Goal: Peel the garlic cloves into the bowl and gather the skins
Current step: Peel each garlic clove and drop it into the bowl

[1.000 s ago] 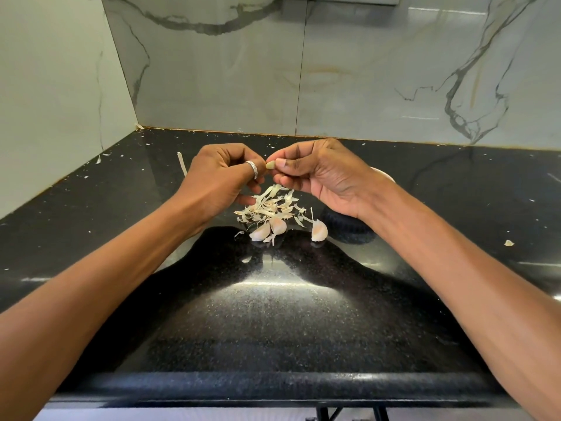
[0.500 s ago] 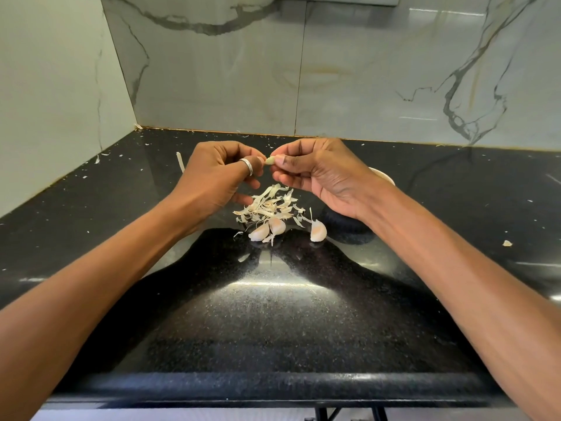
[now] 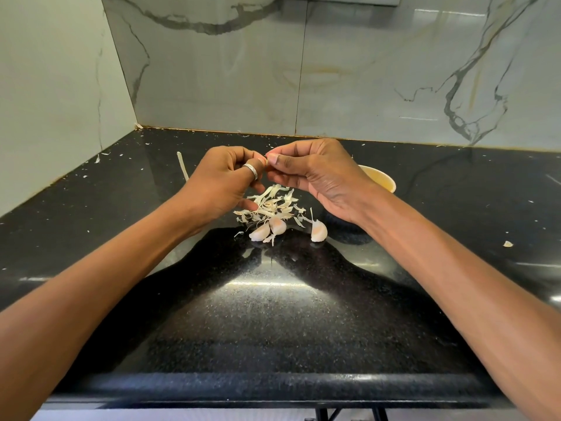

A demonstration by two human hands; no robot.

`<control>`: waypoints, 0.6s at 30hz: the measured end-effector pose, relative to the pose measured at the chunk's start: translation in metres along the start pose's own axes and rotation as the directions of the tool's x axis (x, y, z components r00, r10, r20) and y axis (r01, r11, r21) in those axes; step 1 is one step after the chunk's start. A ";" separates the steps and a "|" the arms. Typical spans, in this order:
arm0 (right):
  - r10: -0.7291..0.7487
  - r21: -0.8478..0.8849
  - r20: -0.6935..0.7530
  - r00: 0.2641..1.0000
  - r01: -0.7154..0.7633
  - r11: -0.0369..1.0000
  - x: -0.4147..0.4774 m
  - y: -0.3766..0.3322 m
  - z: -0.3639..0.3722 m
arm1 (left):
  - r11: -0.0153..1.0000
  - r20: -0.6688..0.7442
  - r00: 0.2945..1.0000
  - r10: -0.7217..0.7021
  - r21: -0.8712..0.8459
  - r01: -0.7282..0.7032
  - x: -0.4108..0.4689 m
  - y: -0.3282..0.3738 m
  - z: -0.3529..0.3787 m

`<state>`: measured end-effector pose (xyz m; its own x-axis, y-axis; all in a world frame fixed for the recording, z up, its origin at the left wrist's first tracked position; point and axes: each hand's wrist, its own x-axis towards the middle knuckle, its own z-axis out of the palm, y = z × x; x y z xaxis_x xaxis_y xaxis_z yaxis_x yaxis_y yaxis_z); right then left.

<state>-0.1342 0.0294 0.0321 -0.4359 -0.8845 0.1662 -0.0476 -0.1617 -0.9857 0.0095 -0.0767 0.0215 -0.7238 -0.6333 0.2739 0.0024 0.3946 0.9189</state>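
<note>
L hand and R hand meet fingertip to fingertip above the counter, both w/ fingers curled in, pinching one small pale clove between them; only a sliver of it shows, the rest is hidden by thumbs and fingers, so can't tell how much skin is on it; ring on a L-hand digit, prob. the thumb; right below the hands a loose pile of skins lies on the black top; at its near edge two unpeeled cloves touch each other, and a third clove sits just to the R, apart from them, w/ a thin tail of skin sticking up; bowl stands behind the R hand, only part of its pale rim and yellowish inside visible, contents can't be made out; a long strip of skin lies beyond the L hand, its near end cut off by the hand; one small scrap well off to the R; tiny flecks dot the counter toward the marble wall; both forearms run out of frame at the bottom corners.
</note>
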 end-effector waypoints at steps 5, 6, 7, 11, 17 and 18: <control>-0.001 -0.075 0.001 1.000 0.001 0.997 -0.001 0.001 0.003 | 0.999 0.012 1.000 0.019 0.042 -0.019 -0.001 -0.001 -0.001; -0.003 -0.077 -0.009 1.000 0.002 0.997 -0.001 0.000 0.002 | 0.998 0.008 1.000 0.027 0.051 -0.027 -0.001 -0.001 -0.001; -0.006 -0.082 -0.017 1.000 0.004 0.997 0.000 0.000 0.001 | 0.997 0.003 0.999 0.035 0.061 -0.036 -0.001 -0.001 -0.001; -0.005 -0.085 -0.026 1.000 0.003 0.996 0.000 0.000 0.000 | 0.997 -0.018 0.999 0.049 0.063 -0.048 -0.002 0.001 -0.001; -0.006 -0.059 -0.024 1.000 0.005 0.998 -0.002 -0.002 0.000 | 0.997 -0.067 0.995 0.070 0.028 -0.069 -0.002 0.000 -0.004; -0.005 -0.064 -0.020 1.000 0.003 0.998 -0.002 -0.002 0.000 | 0.998 -0.071 0.995 0.069 0.011 -0.068 -0.002 0.000 -0.004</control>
<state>-0.1335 0.0318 0.0341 -0.4535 -0.8749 0.1701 -0.1067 -0.1362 -0.9849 0.0133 -0.0783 0.0219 -0.6714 -0.6502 0.3556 0.0440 0.4440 0.8949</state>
